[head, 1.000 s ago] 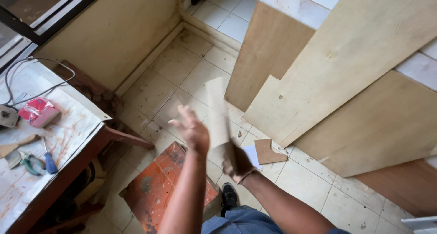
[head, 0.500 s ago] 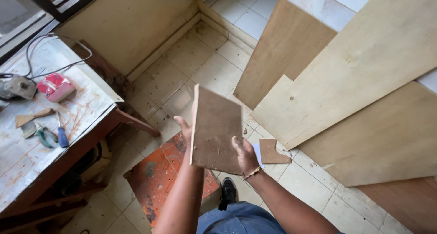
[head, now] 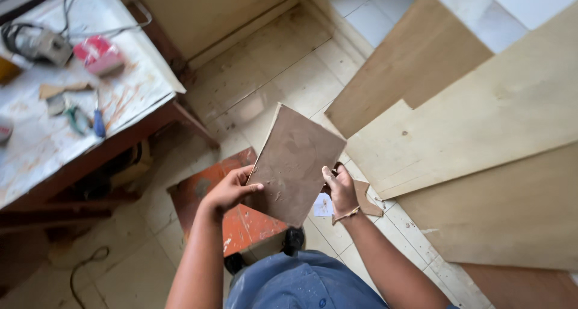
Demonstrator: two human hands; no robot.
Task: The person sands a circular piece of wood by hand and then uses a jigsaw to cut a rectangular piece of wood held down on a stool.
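Fingers of both hands are closed on a small brown board (head: 295,163), held in the air at waist height above the floor. The left hand (head: 227,190) grips the board's lower left edge, thumb lying across the face and the other fingers curled behind. The right hand (head: 341,187) clasps the right edge, thumb on the face, the remaining fingers out of sight behind the panel. The board is tilted, one corner pointing up and away from the person; its face is dull, scuffed and dusty, with pale specks near the lower part.

Directly below the board stands an orange stool (head: 241,216), its paint worn and chipped. A dark shoe (head: 292,240) shows at the stool's near edge. Beside the right hand, on the floor, lie a small wood offcut (head: 368,202) and a white scrap of paper (head: 323,206).

The floor (head: 283,80) is pale tile, dirty and stained, with grit along the joints. Large plywood sheets (head: 481,116) lean at the right, overlapping one another, in light and darker tones.

At the left is a workbench (head: 129,98) with a stained, paint-streaked top. On it lie a blue-handled screwdriver (head: 99,119), green-handled pliers (head: 76,119), a red packet (head: 99,54) and a corded power tool (head: 42,43). The bench is well apart from the board.
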